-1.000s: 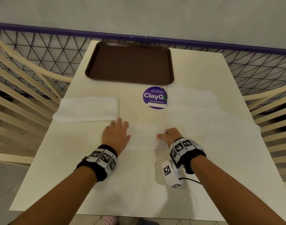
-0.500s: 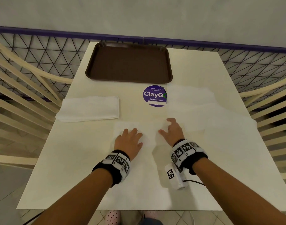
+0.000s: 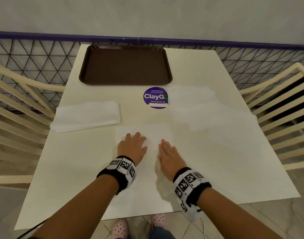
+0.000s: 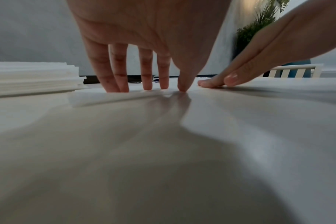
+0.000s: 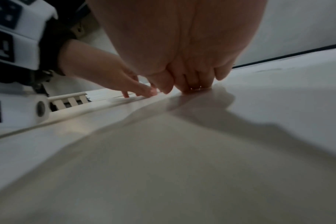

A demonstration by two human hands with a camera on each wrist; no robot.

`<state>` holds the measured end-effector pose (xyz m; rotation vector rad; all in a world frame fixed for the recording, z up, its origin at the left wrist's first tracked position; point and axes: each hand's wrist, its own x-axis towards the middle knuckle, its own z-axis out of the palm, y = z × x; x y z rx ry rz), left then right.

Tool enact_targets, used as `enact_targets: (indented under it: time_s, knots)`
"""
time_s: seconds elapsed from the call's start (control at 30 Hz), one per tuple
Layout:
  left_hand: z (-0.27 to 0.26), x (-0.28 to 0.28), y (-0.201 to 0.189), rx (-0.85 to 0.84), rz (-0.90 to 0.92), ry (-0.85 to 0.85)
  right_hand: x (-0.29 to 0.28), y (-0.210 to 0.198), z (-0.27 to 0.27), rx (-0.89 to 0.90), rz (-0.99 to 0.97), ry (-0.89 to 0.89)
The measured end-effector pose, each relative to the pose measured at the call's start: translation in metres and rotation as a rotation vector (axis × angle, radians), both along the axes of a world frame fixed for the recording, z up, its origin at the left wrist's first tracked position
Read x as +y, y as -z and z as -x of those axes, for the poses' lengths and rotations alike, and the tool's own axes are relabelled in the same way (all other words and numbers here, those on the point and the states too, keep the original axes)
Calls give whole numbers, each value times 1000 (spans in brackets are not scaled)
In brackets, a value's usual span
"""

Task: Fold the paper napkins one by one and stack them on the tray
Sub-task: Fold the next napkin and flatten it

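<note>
You're in an office pantry or canteen: a round purple "ClayGo – keep our pantries clean" sticker (image 3: pixel 155 97) marks the white counter (image 3: pixel 78 161), with a brown plastic cafeteria tray (image 3: pixel 125 64) and cream slatted chairs (image 3: pixel 15 100).

The head view looks down and forward from above the table (image 3: pixel 191 169), taking in both forearms and the far wall. The left wrist view sits just above the tabletop, facing along the left hand (image 4: pixel 144 30) toward the wall. The right wrist view lies equally low, close behind the right hand (image 5: pixel 192 45). All 3 views share both hands and the napkin (image 3: pixel 153 135) under them.
</note>
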<state>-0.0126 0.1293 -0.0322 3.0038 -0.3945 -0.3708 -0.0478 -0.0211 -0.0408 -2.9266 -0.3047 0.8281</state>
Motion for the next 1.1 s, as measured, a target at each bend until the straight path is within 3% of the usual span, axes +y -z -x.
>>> enact_targets:
  time_s: [0.13, 0.3, 0.33, 0.6, 0.63, 0.73, 0.9, 1.1]
  knots:
    - [-1, 1, -1, 16, -67, 43, -14, -5, -4, 22, 31, 7]
    - [16, -4, 0, -66, -133, 351, -10, -16, -14, -5, 58, -29]
    - [22, -5, 1, -7, -108, 387, -9, -19, -16, -17, 77, -47]
    - [24, 37, -10, 49, -170, 246, 0, -43, -36, -26, 218, -184]
    - [24, 45, -11, -13, -170, 217, 2, -46, -39, -27, 218, -198]
    - [21, 60, -11, 161, -157, 113, 7, -50, -45, -21, 231, -257]
    - [3, 50, -12, 128, -170, 78, 19, -49, -52, 16, 287, -353]
    - [-11, 24, -16, 60, -439, 157, 27, -40, -52, 20, 269, -376]
